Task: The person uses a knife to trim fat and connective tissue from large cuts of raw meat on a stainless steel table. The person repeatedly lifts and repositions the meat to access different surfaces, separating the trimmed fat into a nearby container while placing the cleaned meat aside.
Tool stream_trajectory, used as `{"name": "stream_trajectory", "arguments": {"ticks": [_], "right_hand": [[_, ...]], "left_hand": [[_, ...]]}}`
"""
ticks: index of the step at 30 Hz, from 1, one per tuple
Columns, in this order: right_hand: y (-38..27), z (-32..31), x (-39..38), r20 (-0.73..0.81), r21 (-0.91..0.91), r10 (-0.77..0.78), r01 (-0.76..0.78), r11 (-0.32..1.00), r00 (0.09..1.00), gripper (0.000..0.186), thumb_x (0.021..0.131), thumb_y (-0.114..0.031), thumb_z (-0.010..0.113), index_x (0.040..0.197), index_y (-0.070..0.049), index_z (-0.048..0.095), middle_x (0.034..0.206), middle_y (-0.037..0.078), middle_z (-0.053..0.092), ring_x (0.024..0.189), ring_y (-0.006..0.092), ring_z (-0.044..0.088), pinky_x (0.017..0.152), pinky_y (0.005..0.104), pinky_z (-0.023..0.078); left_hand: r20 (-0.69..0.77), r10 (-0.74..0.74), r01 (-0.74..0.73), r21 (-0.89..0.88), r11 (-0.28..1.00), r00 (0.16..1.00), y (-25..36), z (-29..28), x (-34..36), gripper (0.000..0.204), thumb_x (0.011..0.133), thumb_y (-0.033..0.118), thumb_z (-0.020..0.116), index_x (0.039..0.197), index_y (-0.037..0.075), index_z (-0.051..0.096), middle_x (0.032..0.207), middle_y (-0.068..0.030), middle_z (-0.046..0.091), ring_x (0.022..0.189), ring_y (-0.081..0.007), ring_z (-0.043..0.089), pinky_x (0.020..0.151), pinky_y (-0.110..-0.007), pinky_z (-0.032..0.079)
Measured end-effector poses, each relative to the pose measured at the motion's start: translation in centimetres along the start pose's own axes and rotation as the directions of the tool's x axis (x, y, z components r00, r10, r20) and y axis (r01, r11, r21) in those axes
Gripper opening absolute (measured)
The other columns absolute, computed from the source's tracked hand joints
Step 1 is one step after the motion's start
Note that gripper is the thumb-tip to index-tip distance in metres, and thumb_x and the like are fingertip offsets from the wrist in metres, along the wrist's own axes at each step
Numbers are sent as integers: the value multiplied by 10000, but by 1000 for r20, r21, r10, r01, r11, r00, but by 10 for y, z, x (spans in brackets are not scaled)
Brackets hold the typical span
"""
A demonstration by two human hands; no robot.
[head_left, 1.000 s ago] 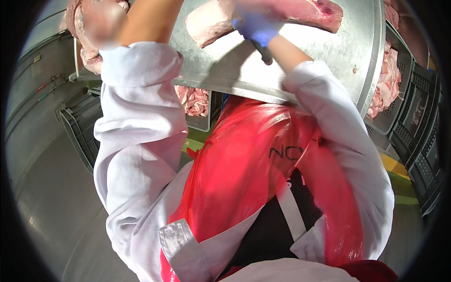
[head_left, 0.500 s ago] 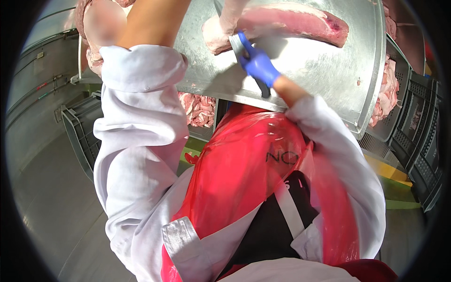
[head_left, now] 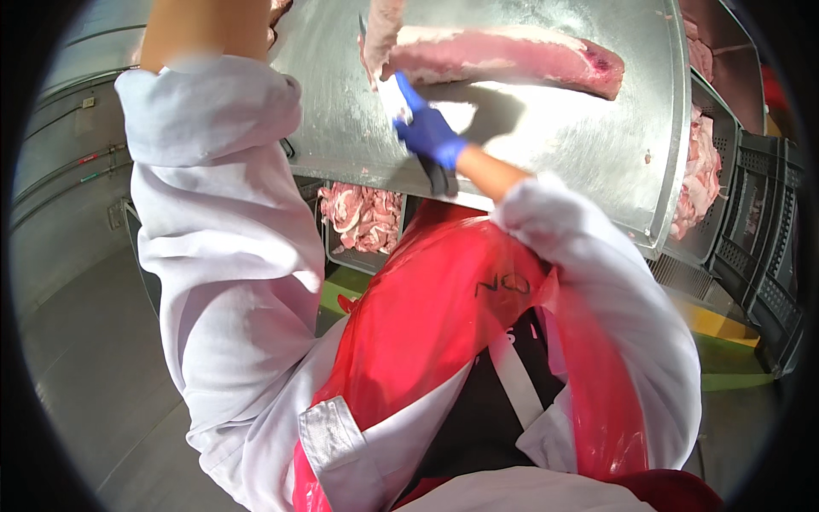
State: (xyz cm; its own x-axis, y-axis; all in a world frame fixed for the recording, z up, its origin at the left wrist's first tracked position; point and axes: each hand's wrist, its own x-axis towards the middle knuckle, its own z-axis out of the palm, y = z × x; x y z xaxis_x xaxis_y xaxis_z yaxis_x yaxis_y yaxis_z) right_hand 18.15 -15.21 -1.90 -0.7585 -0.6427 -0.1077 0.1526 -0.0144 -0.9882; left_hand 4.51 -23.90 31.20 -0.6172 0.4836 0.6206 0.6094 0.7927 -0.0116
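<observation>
My right hand (head_left: 431, 136), in a blue glove, is closed on a knife (head_left: 437, 176) with a dark handle, its forefinger stretched toward the blade. The blade runs up to the left end of a long pink loin of meat (head_left: 512, 61) with a whitish fat edge, lying on the metal table. Part of the blade is hidden behind the meat, and a thin dark tip seems to show beyond it. From that same end a pale pink strip (head_left: 386, 24) rises past the top edge. My left forearm reaches out of the top left, so that hand is not visible.
The metal table (head_left: 589, 145) has a raised right rim. Below its front edge stands a crate of meat trimmings (head_left: 365, 218). To the right are more meat pieces (head_left: 699, 171) in a crate, beside stacked dark crates (head_left: 759, 230). A red plastic apron (head_left: 444, 299) covers my front.
My right hand and the knife have moved left and slightly down. My left arm has shifted left. The loin's pale left end, lying flat before, now looks narrower and more upright.
</observation>
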Motion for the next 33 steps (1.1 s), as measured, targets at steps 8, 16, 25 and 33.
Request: {"name": "stream_trajectory", "arguments": {"ticks": [8,16,25,33], "right_hand": [[-55,-28,-12,471,33,50,-74,997,881,817,924,-72,482,1619,-302,120,770,32,505,593,113,474,534,267,473],[-68,-151,-81,208,45,109,-121,992,972,727,951,-166,448,1605,-341,184,763,50,526,590,141,496,533,296,475],[-39,-258,-161,-178,-143,104,-131,981,979,787,927,-114,544,1609,-220,167,818,138,687,567,181,630,565,325,562],[-25,-311,-207,-386,-41,203,-237,971,900,774,955,-131,545,1613,-255,155,872,100,662,624,149,603,588,317,547]], "left_hand": [[201,-211,231,-84,969,957,62,-19,38,160,850,66,516,884,-15,650,695,-167,622,536,-288,595,505,-388,495],[464,-125,244,-206,948,877,190,23,147,192,866,89,512,898,-19,668,687,-146,630,489,-240,588,462,-354,495],[682,143,102,-306,947,718,343,98,267,229,885,114,508,914,-23,689,678,-122,639,436,-186,581,412,-316,495],[691,196,-14,-260,966,696,379,228,311,282,891,188,555,1052,-29,635,886,-190,635,709,-277,586,622,-381,497]]}}
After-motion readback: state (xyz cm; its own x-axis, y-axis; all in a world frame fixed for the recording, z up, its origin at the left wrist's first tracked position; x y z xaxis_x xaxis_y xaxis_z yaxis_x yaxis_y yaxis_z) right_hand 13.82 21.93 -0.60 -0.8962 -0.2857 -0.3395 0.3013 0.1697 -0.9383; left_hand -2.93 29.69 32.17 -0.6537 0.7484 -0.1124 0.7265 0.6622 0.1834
